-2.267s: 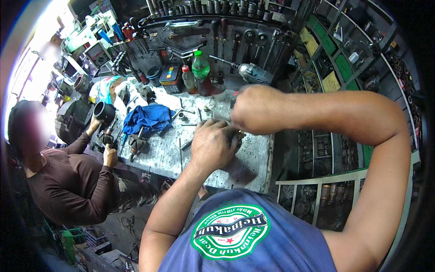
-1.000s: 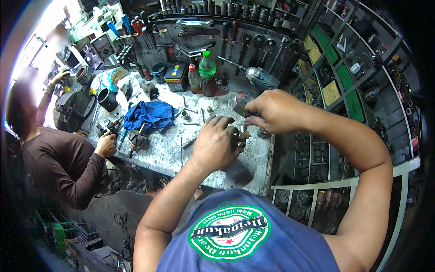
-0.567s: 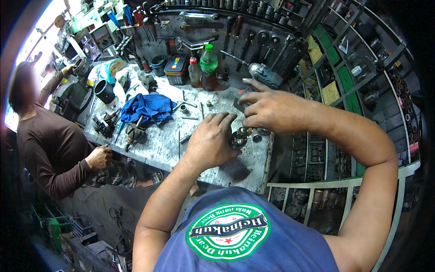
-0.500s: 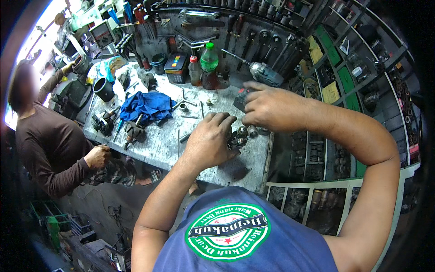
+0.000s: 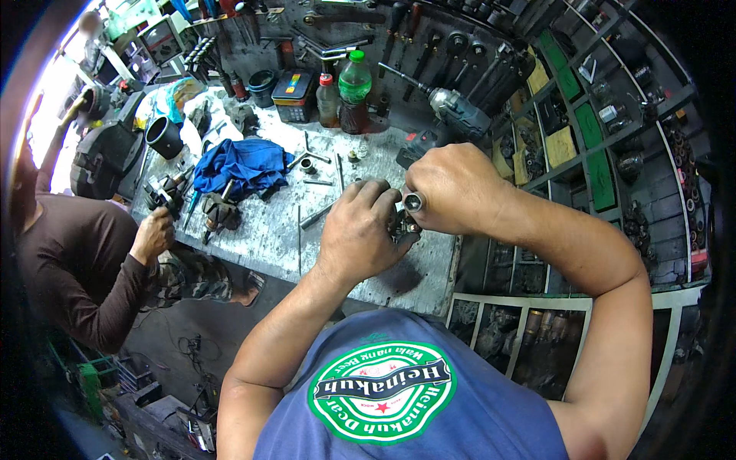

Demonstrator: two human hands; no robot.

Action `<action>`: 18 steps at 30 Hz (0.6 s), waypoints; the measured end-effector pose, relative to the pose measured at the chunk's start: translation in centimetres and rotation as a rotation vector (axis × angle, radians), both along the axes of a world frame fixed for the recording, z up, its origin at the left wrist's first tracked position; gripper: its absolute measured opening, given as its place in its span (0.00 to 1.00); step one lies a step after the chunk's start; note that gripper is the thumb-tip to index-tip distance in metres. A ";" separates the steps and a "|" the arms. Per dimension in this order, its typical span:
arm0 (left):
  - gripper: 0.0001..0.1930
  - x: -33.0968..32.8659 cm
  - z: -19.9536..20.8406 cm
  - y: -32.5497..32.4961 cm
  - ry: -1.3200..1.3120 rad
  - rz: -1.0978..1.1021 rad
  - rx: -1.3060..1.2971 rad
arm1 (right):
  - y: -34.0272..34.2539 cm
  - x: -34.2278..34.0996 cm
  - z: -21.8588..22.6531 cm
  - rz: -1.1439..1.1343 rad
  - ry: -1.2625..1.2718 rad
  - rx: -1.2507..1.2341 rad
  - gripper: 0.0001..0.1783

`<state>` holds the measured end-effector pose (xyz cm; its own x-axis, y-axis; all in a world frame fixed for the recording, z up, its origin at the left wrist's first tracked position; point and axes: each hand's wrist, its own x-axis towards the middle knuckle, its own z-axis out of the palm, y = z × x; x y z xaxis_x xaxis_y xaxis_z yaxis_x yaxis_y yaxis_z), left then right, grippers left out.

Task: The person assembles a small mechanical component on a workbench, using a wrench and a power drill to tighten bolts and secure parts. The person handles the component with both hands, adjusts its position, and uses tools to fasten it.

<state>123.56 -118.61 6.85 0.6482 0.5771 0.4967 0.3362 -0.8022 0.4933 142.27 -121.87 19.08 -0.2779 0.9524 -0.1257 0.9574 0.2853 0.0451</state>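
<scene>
My left hand (image 5: 354,230) is closed around a small dark metal part (image 5: 400,225) over the near right of the workbench; its fingers hide most of the part. Just beside it, my right hand (image 5: 456,188) is curled into a fist around a short metal cylinder. The hollow round end of this cylinder (image 5: 414,202) shows at the thumb side, above the dark part; I cannot tell whether the two touch. Behind my right hand lies a cordless impact wrench (image 5: 456,111) with a long bit, its battery partly covered.
The metal workbench (image 5: 268,257) holds a blue cloth (image 5: 244,170), a T-shaped tool (image 5: 308,162), rods and two bottles (image 5: 355,88). A co-worker's hand (image 5: 156,232) is at metal parts on the left. Parts shelves (image 5: 590,153) stand at right; wrenches hang behind.
My right hand has come down closer to my left hand and closed, with the hollow cylinder end now showing. The co-worker's near hand has risen to the metal parts. The whole view has shifted slightly.
</scene>
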 end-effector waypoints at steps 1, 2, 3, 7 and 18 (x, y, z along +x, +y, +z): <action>0.31 0.0 0.1 0.1 -0.006 -0.003 0.011 | 0.0 0.1 0.5 -0.012 -0.016 -0.080 0.14; 0.31 0.0 0.2 0.1 0.007 -0.008 0.014 | 0.1 0.4 1.1 -0.006 -0.014 -0.133 0.14; 0.31 0.0 0.3 0.2 0.019 -0.014 0.022 | 0.3 0.7 1.6 0.028 0.004 -0.152 0.13; 0.31 -0.3 0.5 0.3 0.051 -0.016 0.002 | 0.3 2.7 3.4 0.381 -0.110 0.040 0.06; 0.31 -0.3 0.2 0.4 0.034 -0.021 0.023 | 2.3 3.5 2.8 0.728 -0.132 -0.012 0.03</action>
